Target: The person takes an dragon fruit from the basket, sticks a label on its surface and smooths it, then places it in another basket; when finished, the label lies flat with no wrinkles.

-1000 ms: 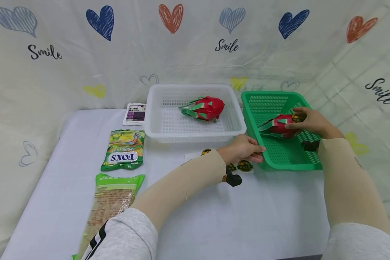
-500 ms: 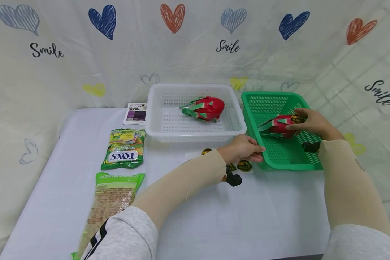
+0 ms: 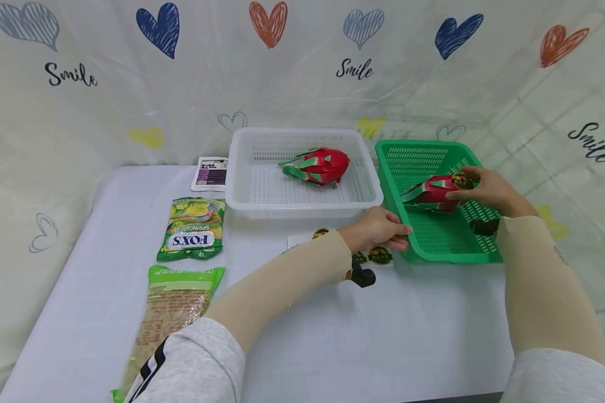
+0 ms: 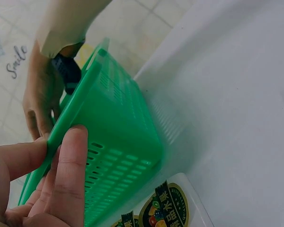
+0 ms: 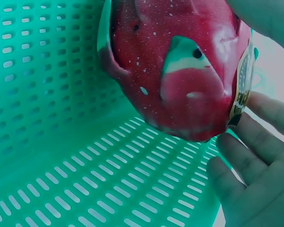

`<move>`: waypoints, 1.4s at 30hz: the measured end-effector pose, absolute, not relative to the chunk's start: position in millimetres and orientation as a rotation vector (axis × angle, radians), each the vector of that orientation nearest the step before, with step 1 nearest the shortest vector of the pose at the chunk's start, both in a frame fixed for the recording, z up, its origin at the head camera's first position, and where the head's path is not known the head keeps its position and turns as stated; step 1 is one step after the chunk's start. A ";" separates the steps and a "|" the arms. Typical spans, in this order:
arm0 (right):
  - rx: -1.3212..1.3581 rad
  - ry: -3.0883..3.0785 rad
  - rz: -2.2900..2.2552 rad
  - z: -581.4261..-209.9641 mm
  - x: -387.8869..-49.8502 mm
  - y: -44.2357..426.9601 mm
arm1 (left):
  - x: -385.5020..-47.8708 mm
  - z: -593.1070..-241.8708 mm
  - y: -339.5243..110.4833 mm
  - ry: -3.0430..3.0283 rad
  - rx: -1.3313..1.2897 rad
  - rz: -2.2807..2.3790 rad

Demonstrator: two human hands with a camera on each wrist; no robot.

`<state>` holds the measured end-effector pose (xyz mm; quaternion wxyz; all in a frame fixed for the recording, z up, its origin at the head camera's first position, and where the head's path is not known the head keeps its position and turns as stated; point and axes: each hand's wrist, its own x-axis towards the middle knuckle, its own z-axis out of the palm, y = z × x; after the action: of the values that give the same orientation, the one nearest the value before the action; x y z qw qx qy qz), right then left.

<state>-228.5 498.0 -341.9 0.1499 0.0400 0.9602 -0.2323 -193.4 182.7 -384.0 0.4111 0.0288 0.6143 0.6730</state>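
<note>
While the left hand (image 3: 380,228) pinches the green basket (image 3: 448,258) by its rim, the right hand (image 3: 495,191) — at two o'clock from it — grips the dragon fruit (image 3: 433,194) inside; probably its label (image 3: 462,181) is being pressed, and next calls for gentle release.

A white, smooth-looking cover lay over the table (image 3: 373,341). At the back stood a white basket (image 3: 254,196), with a green basket (image 3: 446,240) beside it on the right. A small purple-and-white packet (image 3: 210,177) lay just left of the white basket. In front of that packet was a green FOX'S bag (image 3: 192,228), and nearer still a long, green-ended brown bag (image 3: 173,308), partly covered. A sheet of round dark stickers (image 3: 381,256), also partly hidden, lay near the green basket's front left corner.
</note>
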 end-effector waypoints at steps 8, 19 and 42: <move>0.105 2.790 -0.673 -339.3 -224.5 496.6 | -193.0 -380.0 178.3 1.583 0.107 1.681; 0.113 2.797 -0.705 -337.1 -217.7 494.4 | -194.8 -386.1 159.1 1.680 0.206 1.658; -0.102 2.960 -0.742 -333.8 -180.4 439.9 | -198.7 -412.0 -18.2 1.537 -0.090 1.987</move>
<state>-180.4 439.9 -333.8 0.0441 -0.0334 0.9685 -0.2427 -198.7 -18.2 -412.0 0.3088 -0.0340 0.5815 0.7519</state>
